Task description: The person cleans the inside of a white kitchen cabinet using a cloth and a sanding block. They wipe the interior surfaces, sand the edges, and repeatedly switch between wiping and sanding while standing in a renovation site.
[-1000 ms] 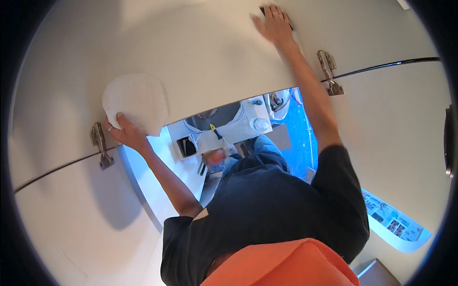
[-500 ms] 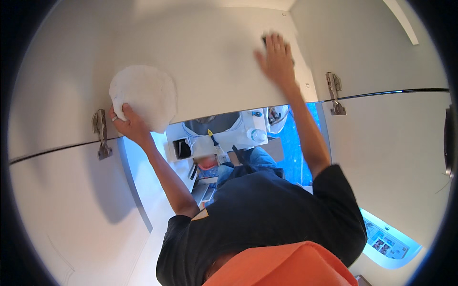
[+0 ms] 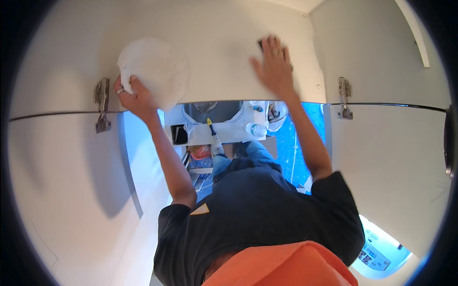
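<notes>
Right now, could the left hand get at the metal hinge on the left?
Probably yes: the left hand is near the left hinge and nothing visible blocks the way between them, though it is holding what looks like a white cloth.

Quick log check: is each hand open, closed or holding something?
Left hand: closed on white piece.
Right hand: over dark object; grip unclear.

Free room: the bare stretch of pale panel (image 3: 219, 64) between the white round pad (image 3: 157, 69) at left and the right hand (image 3: 275, 69). Obstacles: a left hinge (image 3: 101, 105) just beside the left hand (image 3: 137, 99); a right hinge (image 3: 344, 97), farther from the right hand.
</notes>
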